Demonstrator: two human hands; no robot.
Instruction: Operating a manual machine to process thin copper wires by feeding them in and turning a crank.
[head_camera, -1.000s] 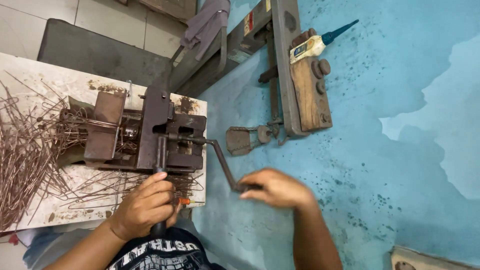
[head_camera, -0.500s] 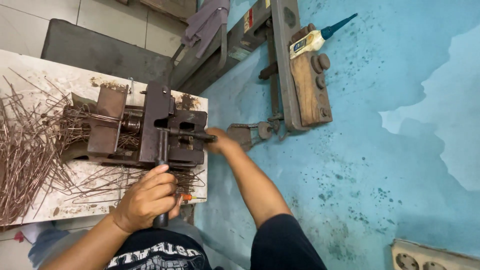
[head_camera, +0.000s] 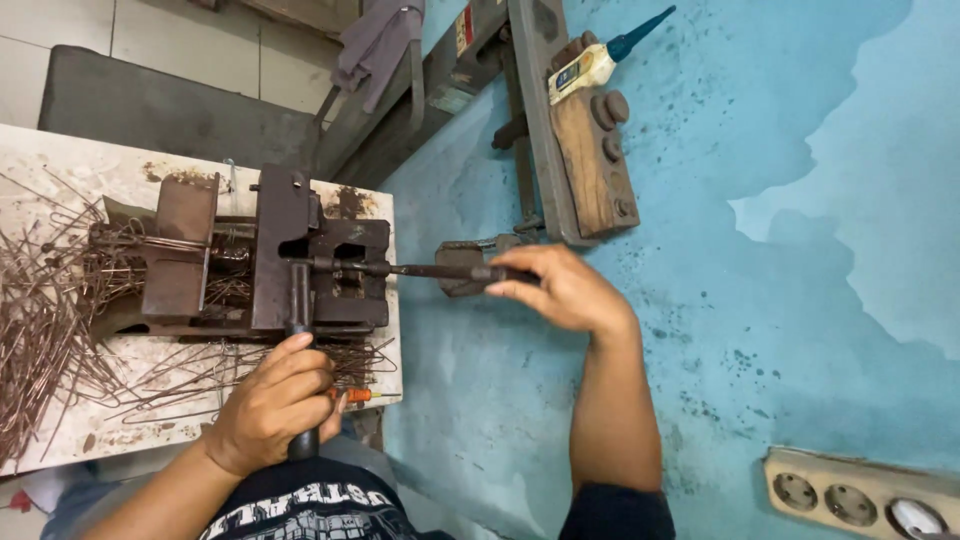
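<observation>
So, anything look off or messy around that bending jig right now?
Mostly wear. The jig is rusty, bent wires lie in a loose tangle to its left, and the white board beneath is stained. The left hand and right hand both grip handles normally.

The metal press (head_camera: 270, 260) is dark rusty brown, and its crank rod (head_camera: 420, 270) is near black. The wires (head_camera: 50, 320) are reddish brown with rust. The desk (head_camera: 150, 430) is off-white, stained with rust patches. The wall (head_camera: 800, 280) is mottled turquoise with paler blotches. The wooden block (head_camera: 590, 170) is warm brown.
</observation>
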